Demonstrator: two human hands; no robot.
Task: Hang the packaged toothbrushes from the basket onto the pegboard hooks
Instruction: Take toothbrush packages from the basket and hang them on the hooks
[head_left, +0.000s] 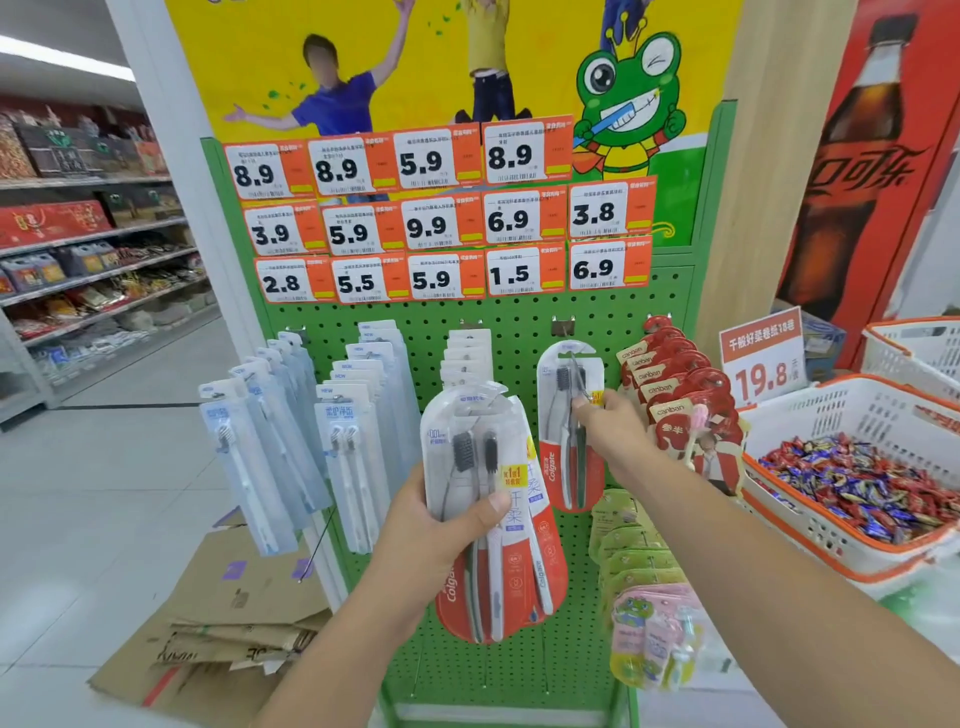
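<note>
At lower centre the left hand (441, 535) grips a stack of toothbrush packs (493, 519), thumb across the front. The right hand (605, 421), at centre right, pinches one hanging pack (569, 415) on its pegboard hook (563, 327). Around them, the green pegboard (519, 317) carries more packs; a candy basket (831, 545) sits at right.

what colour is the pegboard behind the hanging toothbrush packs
Green, with rows of small holes; the pegboard shows best in the head view.

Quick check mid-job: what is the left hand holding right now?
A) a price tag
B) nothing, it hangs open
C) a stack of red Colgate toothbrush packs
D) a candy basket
C: the left hand grips the Colgate toothbrush packs in front of the pegboard, thumb across their front.
</note>
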